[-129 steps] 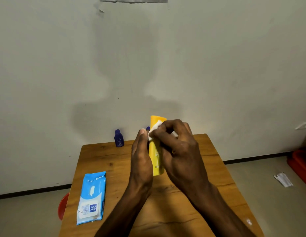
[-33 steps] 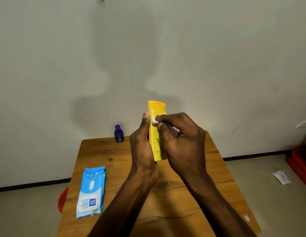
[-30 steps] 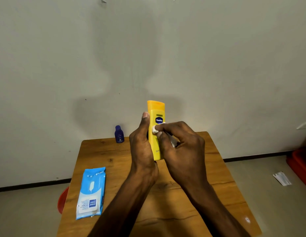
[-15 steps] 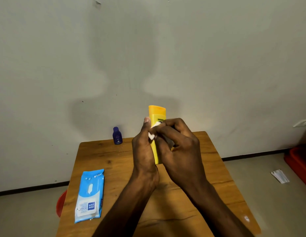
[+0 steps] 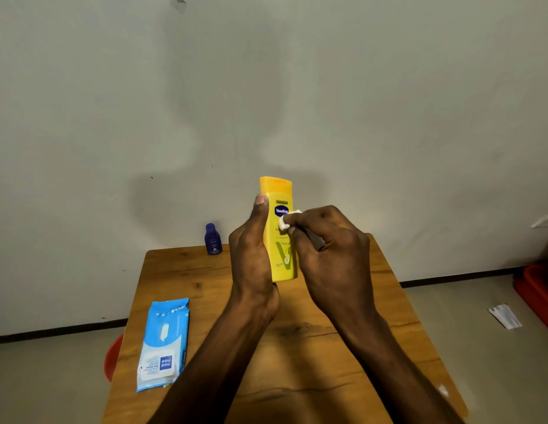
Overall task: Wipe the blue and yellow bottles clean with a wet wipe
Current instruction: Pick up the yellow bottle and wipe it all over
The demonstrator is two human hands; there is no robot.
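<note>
Wiping of the tall yellow plastic lotion bottle (image 5: 278, 237) is the step in hand. We find the left hand (image 5: 251, 258) wrapped around the bottle's left edge and back, thumb up alongside the cap, holding it upright above the far half of the wooden table (image 5: 300, 335). The right hand (image 5: 330, 255) pinches a small wad of white wet wipe (image 5: 285, 219) between its fingertips and presses it to the front label, just beside the blue logo.

We note the small dark-blue plastic bottle (image 5: 213, 239) standing untouched at the table's far edge, near the wall and well apart from both hands. A light-blue soft pack of wipes (image 5: 163, 344) lies flat at the table's near left.

In our judgement the task is about half complete at best. The next move calls for a turn of the yellow bottle in the left hand so the wad reaches the sides and back; then that bottle must be set down and the blue one taken up.
</note>
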